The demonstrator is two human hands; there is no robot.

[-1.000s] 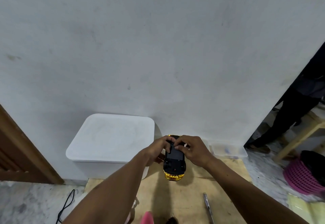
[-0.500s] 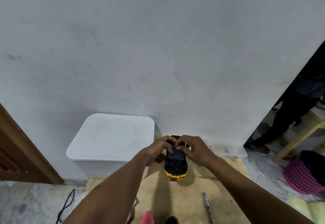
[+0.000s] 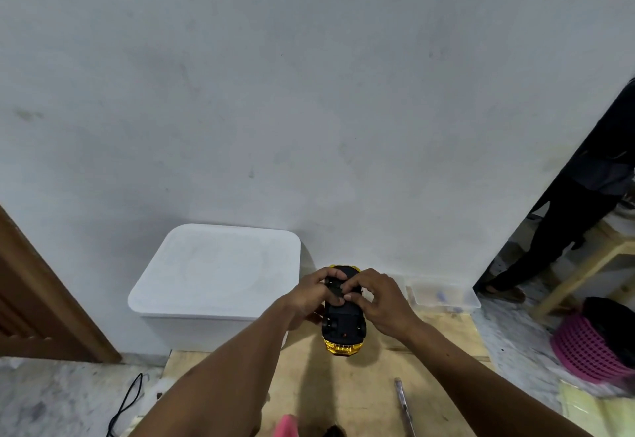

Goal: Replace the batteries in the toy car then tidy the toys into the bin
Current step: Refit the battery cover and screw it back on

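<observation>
While the left hand (image 3: 306,294) grips the upturned toy car (image 3: 343,328), the right hand (image 3: 381,302) pinches its underside.

A plain white wall (image 3: 309,93), faintly scuffed, fills most of the view. At the left edge a brown wooden door frame (image 3: 51,285) slants down to a grey marbled floor (image 3: 51,399), where a thin black cable (image 3: 127,402) lies looped beside a pale wooden table (image 3: 360,388). Past the wall's right corner stands a person in dark clothes (image 3: 567,216), next to light wooden furniture (image 3: 584,268). Nearer, a pink slatted basket (image 3: 591,350) holds something dark, with a yellowish sheet (image 3: 598,412) just below it.
</observation>
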